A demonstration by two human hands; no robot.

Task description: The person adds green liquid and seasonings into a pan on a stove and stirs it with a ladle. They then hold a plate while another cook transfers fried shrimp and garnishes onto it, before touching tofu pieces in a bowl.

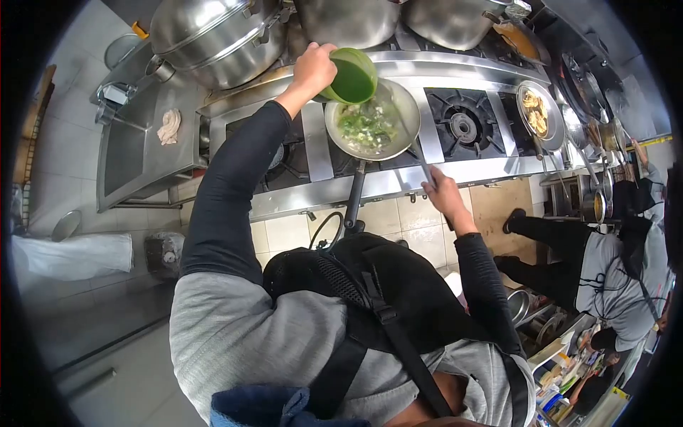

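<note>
My left hand (315, 70) grips a green container (350, 77), tilted over a frying pan with dark green liquid showing inside. The frying pan (333, 139) sits on the stove, its black handle (355, 193) pointing toward me, and holds green and white pieces in liquid. My right hand (446, 193) is closed on the handle of a long metal utensil (420, 158), whose far end reaches into the right side of the pan.
Large metal pots (213, 39) stand along the back. An unused burner (464, 127) lies right of the pan, then a pan with yellowish food (535, 112). A sink counter (153, 171) with a cloth (169, 127) is at left. A co-worker (612, 267) stands at right.
</note>
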